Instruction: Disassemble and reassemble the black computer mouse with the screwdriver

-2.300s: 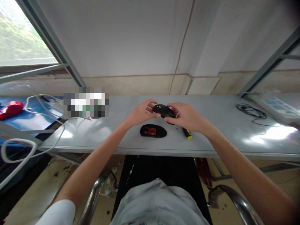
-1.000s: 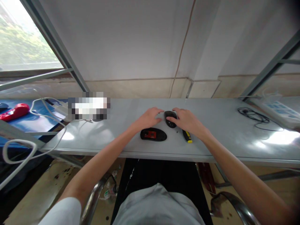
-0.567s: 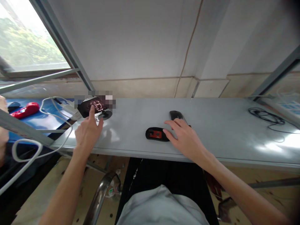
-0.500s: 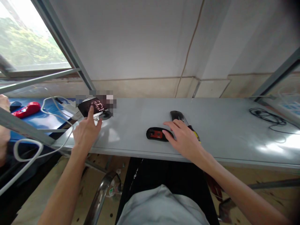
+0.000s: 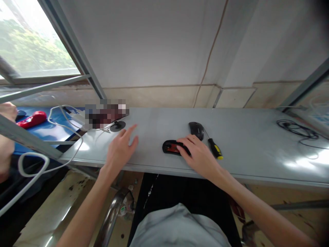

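My right hand (image 5: 196,151) rests over the right end of a mouse base (image 5: 170,147), its thumb on the near side and the other fingers along the far side. This base is a black shell with a red circuit board showing. Just behind lies a black mouse cover (image 5: 196,129), rounded side up. A screwdriver (image 5: 215,148) with a black and yellow handle lies right of my hand, its shaft reaching the cover. My left hand (image 5: 120,149) hovers over the left part of the table, fingers apart and holding nothing.
A round black stand (image 5: 118,126) sits at the table's left end beside a pixel-blurred device. A white cable (image 5: 77,145) hangs there. Thin black cable (image 5: 293,129) lies coiled at right. Beyond the frame post, another person's arm (image 5: 6,137) is near a red object (image 5: 34,119).
My left hand has come away from the lit display of the device and moved right, towards the mouse base. My right hand has shifted slightly left, further over the base, uncovering the screwdriver.
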A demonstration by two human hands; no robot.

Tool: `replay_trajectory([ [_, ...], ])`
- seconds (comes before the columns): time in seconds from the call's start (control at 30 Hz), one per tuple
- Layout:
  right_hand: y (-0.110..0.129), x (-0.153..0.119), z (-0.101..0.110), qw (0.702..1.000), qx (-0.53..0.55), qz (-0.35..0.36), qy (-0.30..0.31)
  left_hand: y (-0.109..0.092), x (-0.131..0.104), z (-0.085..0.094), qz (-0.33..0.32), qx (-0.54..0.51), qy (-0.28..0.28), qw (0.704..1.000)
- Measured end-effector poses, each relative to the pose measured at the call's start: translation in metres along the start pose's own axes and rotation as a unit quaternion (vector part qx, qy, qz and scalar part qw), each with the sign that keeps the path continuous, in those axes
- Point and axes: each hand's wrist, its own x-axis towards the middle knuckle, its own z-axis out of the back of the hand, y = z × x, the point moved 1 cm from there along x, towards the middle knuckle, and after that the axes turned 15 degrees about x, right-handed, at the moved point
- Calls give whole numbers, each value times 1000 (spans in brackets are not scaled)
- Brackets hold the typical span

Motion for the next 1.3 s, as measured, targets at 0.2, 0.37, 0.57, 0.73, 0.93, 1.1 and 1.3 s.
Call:
replay_trajectory([
  [0.2,-6,-1,-4,1000,11,23,13,-83,3,-20,-202,-252,67,944],
  [0.37,-9,-1,-1,999,22,29,14,-106,10,-33,-212,-285,83,931],
  [0.57,-14,1,-1,999,39,27,3,-97,9,-39,-166,-318,84,930],
  [0.73,-15,-1,-1,999,40,16,-6,-92,6,-37,-146,-309,79,936],
  [0.93,-17,-3,-2,999,32,-4,-17,-90,6,-39,-131,-300,92,940],
  [1.1,-18,-3,-4,999,31,-2,-9,-91,6,-38,-133,-294,98,941],
  [1.3,-18,-2,-4,999,35,4,-12,-91,5,-36,-140,-301,91,939],
])
